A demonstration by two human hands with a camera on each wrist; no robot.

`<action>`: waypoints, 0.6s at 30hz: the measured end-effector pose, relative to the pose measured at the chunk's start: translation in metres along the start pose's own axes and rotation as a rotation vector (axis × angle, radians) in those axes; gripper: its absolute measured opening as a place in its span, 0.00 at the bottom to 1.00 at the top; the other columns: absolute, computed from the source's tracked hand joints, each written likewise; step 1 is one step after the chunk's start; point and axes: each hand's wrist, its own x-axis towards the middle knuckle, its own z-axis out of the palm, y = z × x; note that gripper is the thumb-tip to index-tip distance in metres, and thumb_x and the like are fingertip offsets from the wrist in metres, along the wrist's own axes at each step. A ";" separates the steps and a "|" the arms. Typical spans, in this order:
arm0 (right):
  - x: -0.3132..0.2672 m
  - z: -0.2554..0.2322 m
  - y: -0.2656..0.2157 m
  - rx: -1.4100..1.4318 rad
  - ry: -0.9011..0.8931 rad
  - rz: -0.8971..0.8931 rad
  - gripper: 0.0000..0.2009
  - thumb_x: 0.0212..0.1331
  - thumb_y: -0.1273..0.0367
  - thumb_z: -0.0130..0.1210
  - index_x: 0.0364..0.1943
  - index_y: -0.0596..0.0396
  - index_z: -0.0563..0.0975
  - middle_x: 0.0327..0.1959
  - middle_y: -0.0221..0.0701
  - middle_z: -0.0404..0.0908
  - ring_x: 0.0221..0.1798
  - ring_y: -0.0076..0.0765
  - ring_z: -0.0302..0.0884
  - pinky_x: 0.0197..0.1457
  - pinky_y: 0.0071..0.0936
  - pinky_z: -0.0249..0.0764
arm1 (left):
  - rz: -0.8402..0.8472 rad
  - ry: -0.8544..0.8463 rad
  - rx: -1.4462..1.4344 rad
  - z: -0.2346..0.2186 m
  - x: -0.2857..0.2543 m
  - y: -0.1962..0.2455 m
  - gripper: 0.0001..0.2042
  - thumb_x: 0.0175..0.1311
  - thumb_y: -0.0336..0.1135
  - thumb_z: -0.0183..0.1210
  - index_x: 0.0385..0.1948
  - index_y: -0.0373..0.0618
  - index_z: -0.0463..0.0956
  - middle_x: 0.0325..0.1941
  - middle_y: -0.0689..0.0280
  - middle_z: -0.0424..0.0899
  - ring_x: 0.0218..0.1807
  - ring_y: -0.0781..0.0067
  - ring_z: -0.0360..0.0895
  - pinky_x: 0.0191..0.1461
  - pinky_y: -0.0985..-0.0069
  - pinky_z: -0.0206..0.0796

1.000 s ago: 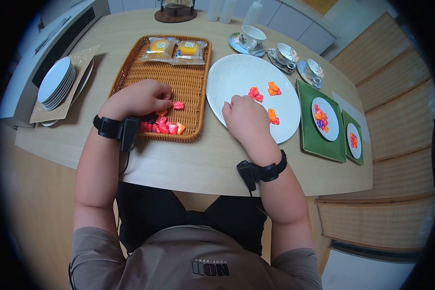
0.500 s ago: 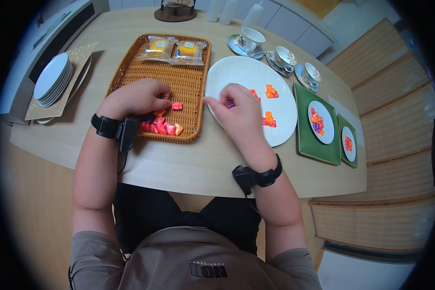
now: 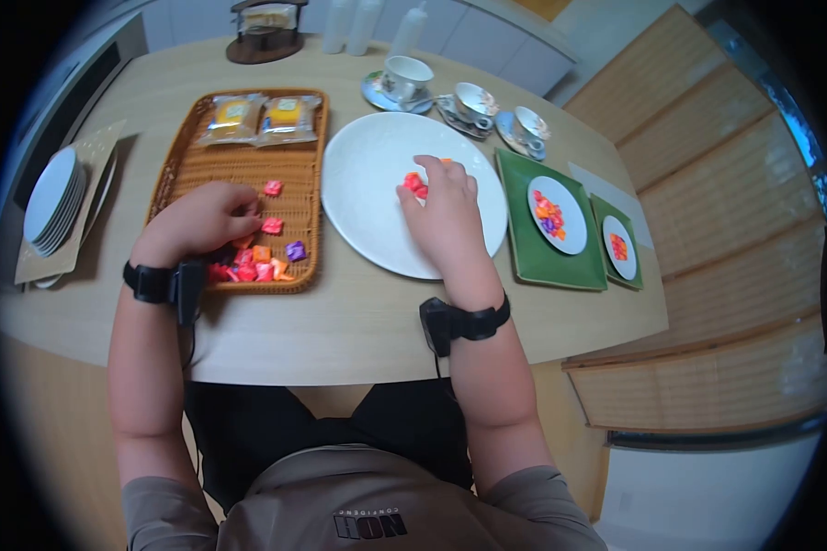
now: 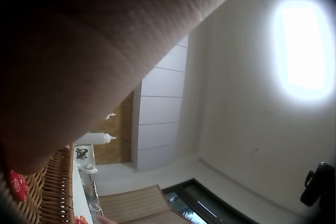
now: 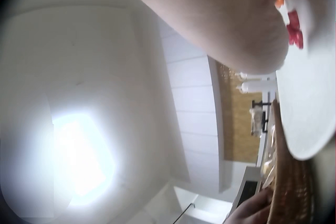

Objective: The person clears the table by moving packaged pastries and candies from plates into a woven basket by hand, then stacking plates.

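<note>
Candies (image 3: 253, 262) in bright wrappers lie heaped at the near end of the wicker tray (image 3: 198, 165), and there we see the left hand (image 3: 198, 223) resting with fingers curled over them, one red piece just at its fingertips (whether it pinches that piece we cannot tell). The right hand (image 3: 443, 207) lies on the large white plate (image 3: 363, 188), fingertips touching a few red and orange candies (image 3: 415, 183); its grip is hidden too.
</note>
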 end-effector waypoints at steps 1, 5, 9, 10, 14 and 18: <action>0.000 -0.002 0.005 -0.012 0.008 0.010 0.23 0.70 0.63 0.65 0.65 0.54 0.79 0.64 0.49 0.77 0.69 0.62 0.72 0.71 0.50 0.74 | -0.028 -0.001 -0.027 0.000 -0.001 0.002 0.12 0.71 0.38 0.66 0.32 0.39 0.80 0.28 0.57 0.86 0.33 0.57 0.84 0.41 0.61 0.74; 0.004 0.006 0.021 -0.085 -0.121 0.087 0.27 0.68 0.58 0.68 0.66 0.55 0.78 0.63 0.50 0.75 0.68 0.63 0.72 0.70 0.52 0.75 | -0.085 -0.006 -0.049 0.001 -0.002 0.007 0.12 0.72 0.37 0.66 0.31 0.40 0.78 0.26 0.61 0.86 0.31 0.64 0.83 0.39 0.64 0.74; 0.009 0.004 0.010 -0.020 -0.257 0.018 0.19 0.72 0.59 0.64 0.59 0.56 0.80 0.55 0.47 0.79 0.60 0.57 0.81 0.63 0.47 0.79 | -0.093 -0.003 -0.066 0.001 -0.002 0.006 0.12 0.72 0.37 0.66 0.30 0.40 0.78 0.26 0.61 0.86 0.30 0.66 0.82 0.38 0.65 0.74; 0.009 0.004 0.010 -0.017 -0.256 0.016 0.19 0.72 0.59 0.64 0.59 0.56 0.80 0.55 0.47 0.79 0.60 0.57 0.81 0.63 0.47 0.79 | -0.090 -0.004 -0.054 0.001 -0.001 0.005 0.12 0.72 0.37 0.66 0.31 0.40 0.78 0.26 0.61 0.86 0.30 0.65 0.82 0.39 0.64 0.74; 0.009 0.011 0.015 -0.029 -0.254 -0.079 0.12 0.73 0.65 0.62 0.51 0.58 0.77 0.51 0.47 0.79 0.52 0.59 0.84 0.55 0.50 0.82 | -0.082 -0.010 -0.034 0.001 -0.001 0.004 0.12 0.72 0.37 0.66 0.31 0.40 0.78 0.27 0.61 0.86 0.30 0.64 0.82 0.39 0.64 0.74; 0.003 0.016 0.017 -0.017 -0.211 -0.125 0.12 0.73 0.66 0.62 0.50 0.59 0.76 0.52 0.47 0.79 0.51 0.59 0.84 0.55 0.51 0.82 | -0.089 -0.018 -0.041 0.001 -0.001 0.004 0.12 0.72 0.38 0.66 0.31 0.40 0.78 0.27 0.60 0.85 0.31 0.63 0.82 0.40 0.64 0.74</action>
